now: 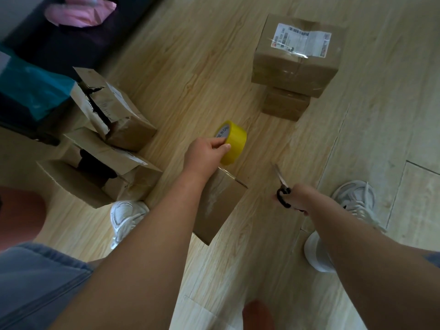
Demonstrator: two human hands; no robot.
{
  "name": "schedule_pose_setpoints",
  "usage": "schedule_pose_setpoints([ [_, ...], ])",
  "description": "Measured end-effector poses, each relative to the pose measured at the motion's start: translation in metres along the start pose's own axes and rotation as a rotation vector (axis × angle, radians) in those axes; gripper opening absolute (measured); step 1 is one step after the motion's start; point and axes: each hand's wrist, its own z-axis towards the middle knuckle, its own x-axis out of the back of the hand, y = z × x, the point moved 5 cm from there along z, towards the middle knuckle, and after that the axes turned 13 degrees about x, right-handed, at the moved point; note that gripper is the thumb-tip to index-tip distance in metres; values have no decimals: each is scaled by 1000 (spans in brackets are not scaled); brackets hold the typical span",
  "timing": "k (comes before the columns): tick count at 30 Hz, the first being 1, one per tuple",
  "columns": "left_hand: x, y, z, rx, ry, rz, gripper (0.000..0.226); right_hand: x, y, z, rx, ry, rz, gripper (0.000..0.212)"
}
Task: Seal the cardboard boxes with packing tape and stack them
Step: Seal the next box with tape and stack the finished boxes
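Head-camera footage is centred on a cardboard box [220, 206] lying on the wooden floor [190, 55] between two white shoes [126, 217], partly hidden under the left forearm. Its top appears closed, with a pale smear of tape or scuffing along it; whether the seam is fully sealed cannot be told.

Just above this box a yellow roll of packing tape [232, 142] is grasped by the left hand [206, 153], fingers curled over the rim and into the core. The roll is judged to be held close over the box so that a strip can be drawn across it. A pair of scissors [282, 184] is clenched in the right hand [298, 196] by the black handles, blades pointed up and away, well apart from the tape; they are probably kept ready for cutting the strip.

Further out on the left, two opened boxes are seen. In the nearer open box [95, 172] something dark is contained, though it cannot be identified. The torn box [114, 110] behind it is ripped along the top, and only a dark interior is visible. Both are taken to be awaiting tape.

At the upper right, a labelled box [295, 55] is set on a smaller box [284, 104], the upper one wrapped in clear tape, which suggests the stack has been started there.
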Motion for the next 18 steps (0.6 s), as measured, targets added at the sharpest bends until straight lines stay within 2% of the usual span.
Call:
schedule_pose_setpoints([
  [2,-1,-1,1,4,-16,8,32,-3,-2,2,-15,19,-4,45],
  [6,-5,-4,4,22,-51,30,34,-17,-8,11,-54,19,282,51],
  [8,-6,-4,6,11,-67,57,34,-15,-6,7,-126,67,288,44],
  [10,-7,-4,6,-6,-87,71,33,-7,-8,6,-45,106,96,34],
  [11,-7,-3,6,-16,-91,80,33,-3,-8,7,-18,128,83,27],
  [13,-7,2,5,-42,-92,150,31,11,-8,6,49,278,208,22],
  [15,-7,11,2,-85,-79,334,30,32,-15,2,202,529,349,42],
  [18,-8,30,-10,-207,-63,652,27,62,-46,-22,506,690,337,73],
])
